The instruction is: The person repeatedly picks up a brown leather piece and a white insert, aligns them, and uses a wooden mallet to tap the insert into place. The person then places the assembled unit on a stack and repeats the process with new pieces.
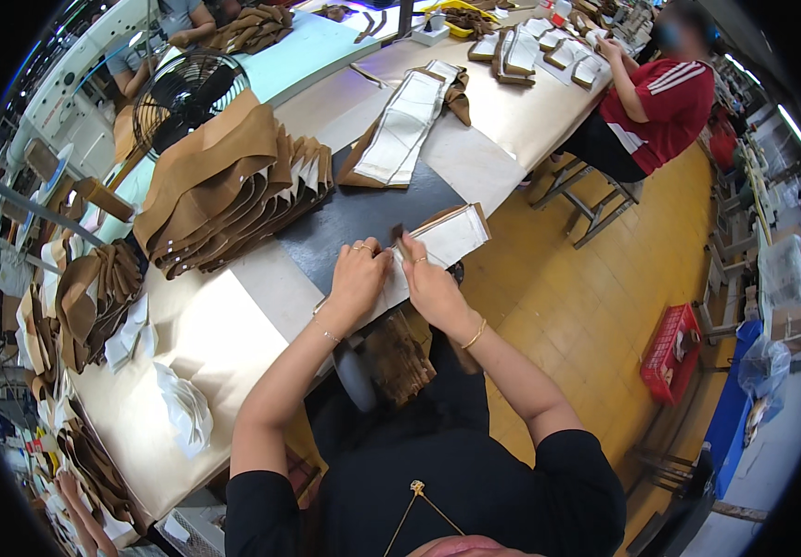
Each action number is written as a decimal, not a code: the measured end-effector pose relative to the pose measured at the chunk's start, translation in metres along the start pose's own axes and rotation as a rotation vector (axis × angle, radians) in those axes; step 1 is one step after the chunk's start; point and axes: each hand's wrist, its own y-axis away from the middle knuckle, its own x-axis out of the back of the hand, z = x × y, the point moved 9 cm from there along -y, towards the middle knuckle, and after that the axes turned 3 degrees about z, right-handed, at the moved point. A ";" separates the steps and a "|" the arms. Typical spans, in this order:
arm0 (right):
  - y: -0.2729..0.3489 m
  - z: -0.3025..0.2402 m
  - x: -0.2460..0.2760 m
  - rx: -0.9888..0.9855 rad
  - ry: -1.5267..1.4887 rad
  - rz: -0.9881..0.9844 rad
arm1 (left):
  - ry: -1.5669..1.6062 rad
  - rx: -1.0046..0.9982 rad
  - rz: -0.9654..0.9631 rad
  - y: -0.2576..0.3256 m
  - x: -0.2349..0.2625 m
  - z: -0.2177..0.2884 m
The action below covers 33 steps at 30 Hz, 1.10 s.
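A brown piece faced with white lining [453, 238], apparently leather, lies at the table's near edge. My left hand [360, 278] bends over its left part, fingers curled and pressed together on its edge. Close beside it, my right hand [432, 286] is closed around a short tool with a dark, flat end [398, 236]; its exact kind is hard to make out. Under the work lies a dark grey mat [321, 243]. Beyond my hands rests a pile of white-lined brown pieces [400, 130].
A tall stack of brown pieces [224, 176] stands left, before a black fan [187, 97]. White scraps [183, 408] lie on the table's left part. Right of me, a person in a red shirt [674, 107] sits on a stool [591, 200]. A red crate [670, 353] is on the floor.
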 end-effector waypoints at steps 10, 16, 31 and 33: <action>-0.002 -0.037 0.017 0.008 -0.028 0.082 | 0.008 0.045 -0.027 0.009 0.010 -0.002; -0.002 -0.007 -0.005 -0.074 0.064 -0.147 | 0.323 0.319 -0.104 0.017 0.000 -0.039; 0.014 -0.043 -0.002 0.019 -0.033 0.021 | -0.006 0.085 -0.085 0.031 0.013 -0.013; 0.021 -0.036 -0.011 0.026 -0.024 0.018 | 0.015 0.107 -0.083 0.034 0.013 -0.013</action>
